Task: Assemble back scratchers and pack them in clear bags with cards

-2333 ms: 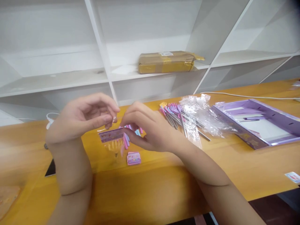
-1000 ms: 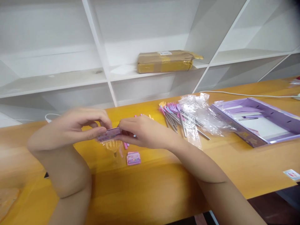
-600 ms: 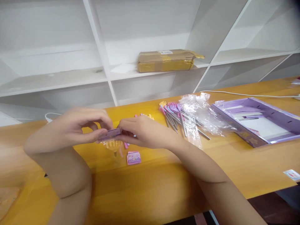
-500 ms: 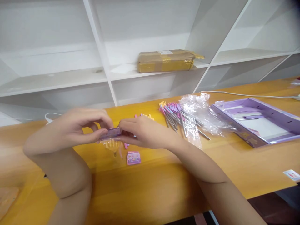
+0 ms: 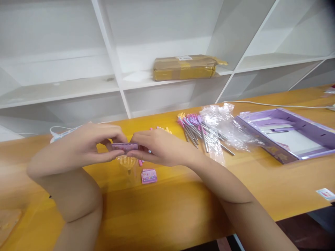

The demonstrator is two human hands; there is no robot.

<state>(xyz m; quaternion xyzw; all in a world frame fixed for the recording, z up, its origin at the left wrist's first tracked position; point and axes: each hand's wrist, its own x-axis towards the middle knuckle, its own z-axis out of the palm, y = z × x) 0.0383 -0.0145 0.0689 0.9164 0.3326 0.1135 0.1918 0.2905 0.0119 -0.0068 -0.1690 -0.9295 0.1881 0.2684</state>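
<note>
Both hands meet over a narrow purple header card (image 5: 125,147). My left hand (image 5: 86,144) pinches its left part between thumb and fingers. At the right end, my right hand (image 5: 162,146) grips it the same way. Just below the card hangs a clear plastic bag (image 5: 133,176), and the yellow claw head of a back scratcher (image 5: 127,162) shows through it. A small stack of purple and pink printed cards (image 5: 149,176) lies on the table beside the bag. Pink, yellow and blue handle ends are partly hidden behind my right hand.
A pile of back scratchers (image 5: 195,125) with metal rods lies right of my hands, partly under crumpled clear bags (image 5: 222,122). Further right stands an open purple box (image 5: 311,131) with papers and a pen. A taped carton (image 5: 185,68) sits on the white shelf behind.
My left hand has come down from above the card and now pinches it. The card looks narrower and sits more level between both hands. The right hand has barely moved lately.
</note>
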